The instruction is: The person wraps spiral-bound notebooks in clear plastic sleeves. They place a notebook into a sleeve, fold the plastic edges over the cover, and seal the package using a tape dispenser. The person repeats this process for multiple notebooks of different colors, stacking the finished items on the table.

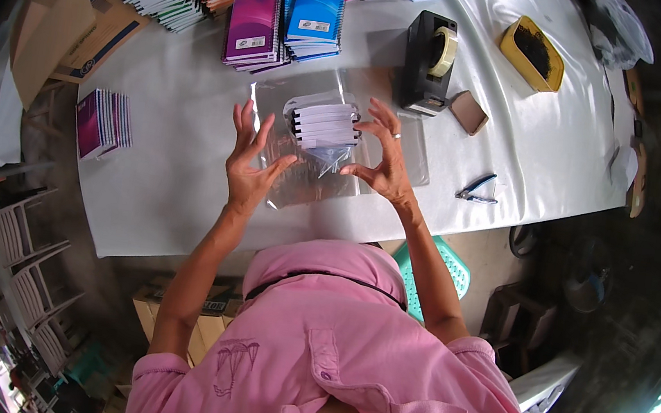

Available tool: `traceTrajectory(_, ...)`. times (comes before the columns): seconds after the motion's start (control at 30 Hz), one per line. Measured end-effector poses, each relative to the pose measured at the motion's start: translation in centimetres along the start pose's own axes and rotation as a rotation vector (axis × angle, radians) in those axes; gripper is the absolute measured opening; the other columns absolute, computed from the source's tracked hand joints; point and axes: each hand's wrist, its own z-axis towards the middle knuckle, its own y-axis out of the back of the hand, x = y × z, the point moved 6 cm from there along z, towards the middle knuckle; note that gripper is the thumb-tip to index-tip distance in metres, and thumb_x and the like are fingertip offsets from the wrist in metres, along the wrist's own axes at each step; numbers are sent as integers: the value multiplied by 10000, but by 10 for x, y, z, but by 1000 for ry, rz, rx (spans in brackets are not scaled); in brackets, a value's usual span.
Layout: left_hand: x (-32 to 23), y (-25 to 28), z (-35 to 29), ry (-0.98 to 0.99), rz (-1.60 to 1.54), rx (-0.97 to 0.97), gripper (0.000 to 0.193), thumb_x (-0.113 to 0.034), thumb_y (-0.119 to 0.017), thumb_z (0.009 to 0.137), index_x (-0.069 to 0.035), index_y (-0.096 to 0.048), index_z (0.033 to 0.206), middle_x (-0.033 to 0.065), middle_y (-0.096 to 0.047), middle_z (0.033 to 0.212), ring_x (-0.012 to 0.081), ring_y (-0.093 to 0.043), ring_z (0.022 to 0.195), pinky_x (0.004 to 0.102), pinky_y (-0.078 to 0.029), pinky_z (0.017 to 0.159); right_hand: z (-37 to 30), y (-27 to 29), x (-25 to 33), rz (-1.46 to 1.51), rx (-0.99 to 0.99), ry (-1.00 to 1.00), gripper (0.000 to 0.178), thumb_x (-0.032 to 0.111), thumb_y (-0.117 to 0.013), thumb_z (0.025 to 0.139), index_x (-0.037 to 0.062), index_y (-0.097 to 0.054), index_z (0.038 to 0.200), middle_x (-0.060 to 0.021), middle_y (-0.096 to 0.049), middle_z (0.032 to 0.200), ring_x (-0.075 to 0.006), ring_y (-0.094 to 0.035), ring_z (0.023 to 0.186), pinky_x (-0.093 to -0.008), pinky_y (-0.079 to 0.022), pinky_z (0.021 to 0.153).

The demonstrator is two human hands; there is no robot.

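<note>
At frame centre I see my left hand [249,165] and right hand [384,159], fingers spread, pinching the clear plastic bag [315,167] open either side, apparently so the small stack of white-covered spiral notebooks [322,123] stays inside it.

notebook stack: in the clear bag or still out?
In. The notebook stack sits inside the clear plastic bag, whose film spreads around and below it. Left hand and right hand pinch the bag's sides.
</note>
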Motion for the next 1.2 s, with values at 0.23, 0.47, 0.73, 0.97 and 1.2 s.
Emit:
traceTrajectory(0.23, -8, -21, 8, -112, 196, 145, 627, -115, -865, 560, -273, -699, 1143, 83, -314, 1522, 434, -215, 1401, 514, -337, 1097, 0, -12, 2, -37, 49, 35, 740, 290, -898, 545, 140, -567, 1190, -175, -298, 1468, -395, -330, 1325, -500, -320, 1085)
traceTrajectory(0.47, -14, -21, 21, -185, 270, 161, 560, -154, -858, 590, -282, -714, 1116, 81, -351, 1503, 438, -224, 1396, 506, -345, 1090, 11, -19, 2, -55, 14, 88, 631, 302, -865, 627, 106, -574, 1151, -197, -320, 1449, -393, -342, 1329, -492, -317, 1089)
traceTrajectory(0.73, -12, -23, 20, -154, 231, 137, 558, -183, -859, 612, -259, -704, 1143, 88, -358, 1498, 445, -228, 1395, 510, -337, 1097, 20, -10, 20, -44, 94, 48, 573, 330, -861, 627, 135, -625, 1111, -190, -300, 1461, -391, -347, 1327, -488, -324, 1086)
traceTrajectory(0.97, -3, -14, 12, -106, 104, 44, 619, -141, -864, 594, -249, -684, 1176, 107, -310, 1522, 426, -212, 1410, 503, -341, 1100, 13, -14, 26, -129, 73, 65, 594, 374, -869, 593, 121, -647, 1083, -192, -232, 1503, -401, -268, 1370, -509, -300, 1093)
traceTrajectory(1.2, -2, -23, 11, -139, 188, 117, 545, -142, -851, 602, -249, -715, 1119, 84, -323, 1517, 431, -205, 1409, 506, -341, 1100, 18, -18, 63, -290, 82, 212, 451, 379, -839, 670, 92, -677, 978, -209, -270, 1487, -388, -265, 1377, -502, -274, 1099)
